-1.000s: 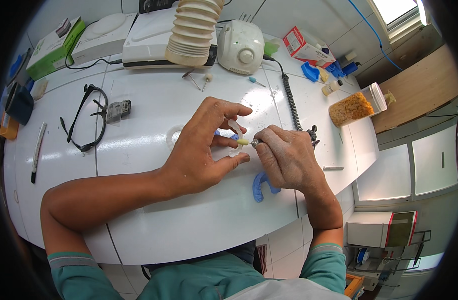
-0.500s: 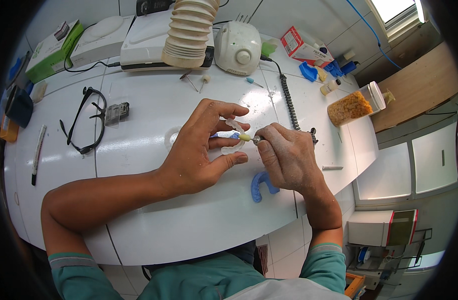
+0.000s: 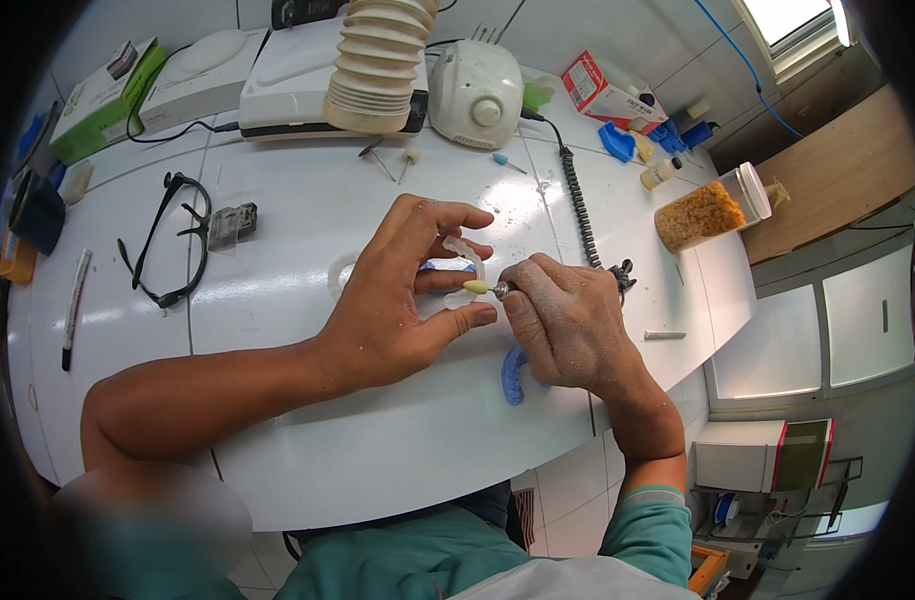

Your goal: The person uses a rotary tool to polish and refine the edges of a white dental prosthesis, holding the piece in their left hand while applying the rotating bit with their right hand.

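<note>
Your left hand (image 3: 397, 285) still holds the clear arch (image 3: 476, 258) over the counter (image 3: 357, 450); your right hand (image 3: 569, 320), gripping the handpiece (image 3: 502, 290), has shifted left, its yellow tip (image 3: 475, 287) now lower along the arch.

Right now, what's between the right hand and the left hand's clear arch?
Head view: a pale yellow bit and its metal shank, extending from the right hand. The bit overlaps the clear arch; contact is unclear.
</note>
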